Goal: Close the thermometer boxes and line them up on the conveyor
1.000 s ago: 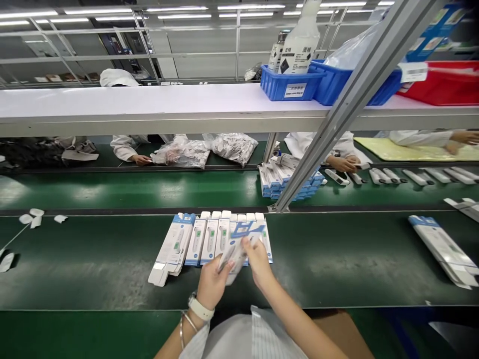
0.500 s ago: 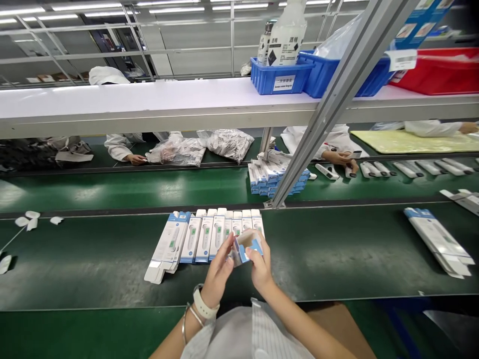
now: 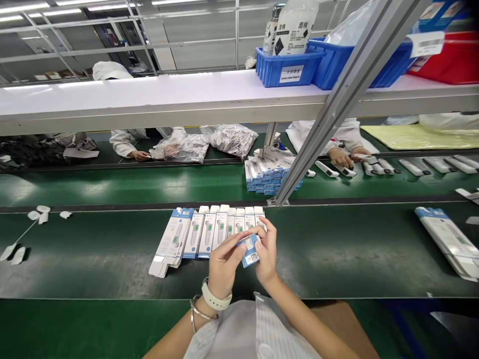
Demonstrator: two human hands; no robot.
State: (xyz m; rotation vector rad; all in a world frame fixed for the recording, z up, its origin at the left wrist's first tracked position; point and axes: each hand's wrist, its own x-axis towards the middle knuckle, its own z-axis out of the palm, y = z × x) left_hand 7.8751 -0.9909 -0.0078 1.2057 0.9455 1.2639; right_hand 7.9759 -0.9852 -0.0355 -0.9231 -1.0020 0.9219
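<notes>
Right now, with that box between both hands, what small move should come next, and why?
Probably a light press of both thumbs on the blue end of the box: the left hand and right hand hold it, thumbs at its edges, and that end looks folded over, though I cannot tell if fully tucked.

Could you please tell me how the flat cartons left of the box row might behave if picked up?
The flat cartons look like thin card, so probably light and fairly stiff, though the protruding flaps might bend. Their edges lie unevenly, so they could slide apart.
</notes>
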